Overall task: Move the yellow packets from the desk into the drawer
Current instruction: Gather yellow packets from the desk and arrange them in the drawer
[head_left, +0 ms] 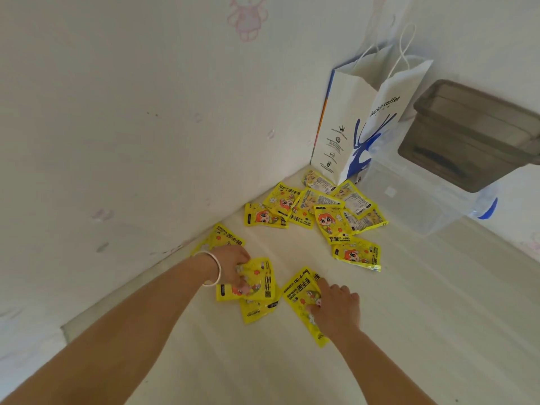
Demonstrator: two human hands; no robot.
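A left hand [233, 266], bangle [214, 268] on the wrist, curls its grip round a yellow packet [257, 283] on the white table [409, 317]; the right hand [336, 308] pinches another packet [301, 299]. More yellow packets [321, 211] lie heaped farther back, before a paper bag [365, 118] and clear box [409, 197].

White paper bag [382, 112] in the table's far corner printed "luckin coffee" in blue, yellow packets [336, 220] near that corner marked "HAND WARMER" beside Chinese characters, smaller print on packets and bag too fine to read
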